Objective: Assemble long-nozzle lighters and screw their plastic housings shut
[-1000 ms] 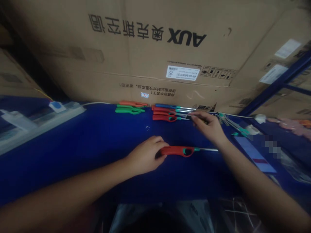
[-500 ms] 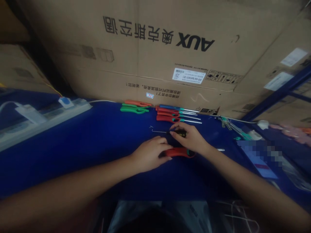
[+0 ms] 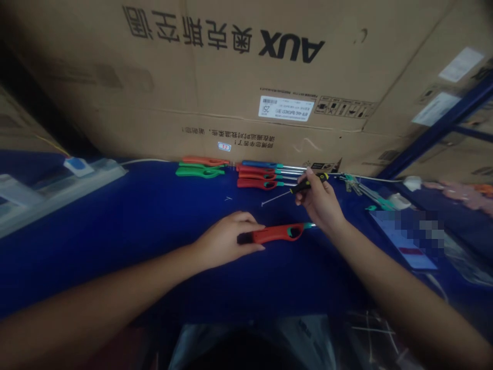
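My left hand (image 3: 227, 239) is closed round the butt end of a red long-necked lighter (image 3: 275, 234), which lies sideways over the blue table surface. Its metal neck points right and passes partly behind my right wrist. In my right hand (image 3: 319, 200) is a hooked pick (image 3: 298, 188) with a black and yellow handle, its thin bent shaft slanting down to the left above the lighter. Just beyond, several assembled lighters (image 3: 254, 183) with red and blue bodies lie in a row. Left of them are green and orange lighter shells (image 3: 200, 171) without necks.
A large cardboard box (image 3: 215, 92) stands along the back of the blue table (image 3: 154, 216). A power strip (image 3: 103, 172) lies at left. To the right are loose metal necks with green parts (image 3: 370, 192) and a flat blue-white pack (image 3: 404, 239). A small wire piece (image 3: 228, 199) lies mid-table.
My right hand has moved right and away with the pick, uncovering more of the red lighter. My left hand has shifted slightly left, still on the lighter. The camera view has turned a little.
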{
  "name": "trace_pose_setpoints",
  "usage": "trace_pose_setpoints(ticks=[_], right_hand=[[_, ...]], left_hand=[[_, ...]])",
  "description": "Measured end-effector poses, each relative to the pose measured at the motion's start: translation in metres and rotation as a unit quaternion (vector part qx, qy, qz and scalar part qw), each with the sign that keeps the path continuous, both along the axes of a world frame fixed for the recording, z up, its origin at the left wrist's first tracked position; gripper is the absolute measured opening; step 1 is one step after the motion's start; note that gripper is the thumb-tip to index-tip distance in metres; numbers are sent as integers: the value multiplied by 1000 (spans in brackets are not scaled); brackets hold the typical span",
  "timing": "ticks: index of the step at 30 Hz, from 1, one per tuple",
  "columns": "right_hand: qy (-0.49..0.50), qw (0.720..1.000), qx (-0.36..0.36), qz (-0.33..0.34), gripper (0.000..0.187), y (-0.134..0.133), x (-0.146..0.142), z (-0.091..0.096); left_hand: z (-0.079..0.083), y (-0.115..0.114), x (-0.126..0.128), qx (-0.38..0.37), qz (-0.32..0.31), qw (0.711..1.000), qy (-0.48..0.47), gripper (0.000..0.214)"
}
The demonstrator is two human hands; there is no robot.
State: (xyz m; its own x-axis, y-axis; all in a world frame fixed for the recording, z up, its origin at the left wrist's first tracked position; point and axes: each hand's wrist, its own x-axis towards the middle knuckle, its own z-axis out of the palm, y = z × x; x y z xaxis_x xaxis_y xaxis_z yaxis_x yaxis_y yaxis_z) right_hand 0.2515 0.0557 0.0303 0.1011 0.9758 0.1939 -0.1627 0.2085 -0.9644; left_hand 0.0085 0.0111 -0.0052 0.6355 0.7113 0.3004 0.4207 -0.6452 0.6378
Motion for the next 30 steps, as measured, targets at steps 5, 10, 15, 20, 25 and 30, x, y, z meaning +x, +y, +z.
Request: trace_pose_setpoints(ticks=[5,10,15,20,25,30], right_hand=[[15,999,-40,14,46,-2,-4,-1],[43,996,-71,12,44,-8,-13,-2],[54,994,-90,41,43,-14,-18,-2],[56,993,-88,48,43,-17,-20,-1],[37,996,-66,48,43,-16,-18,1],[16,998,-45,45,44,-18,-19,0]], left_hand=[[1,-3,1,-7,38,999,-32,38],[3,-5,5,-82,140,982,-98,36],[5,-6,6,-138,146,967,-154,30],[7,-7,4,-113,125,974,-151,15],[9,-8,5,-113,124,970,-177,13],[10,-8,4,-119,129,970,-166,12]])
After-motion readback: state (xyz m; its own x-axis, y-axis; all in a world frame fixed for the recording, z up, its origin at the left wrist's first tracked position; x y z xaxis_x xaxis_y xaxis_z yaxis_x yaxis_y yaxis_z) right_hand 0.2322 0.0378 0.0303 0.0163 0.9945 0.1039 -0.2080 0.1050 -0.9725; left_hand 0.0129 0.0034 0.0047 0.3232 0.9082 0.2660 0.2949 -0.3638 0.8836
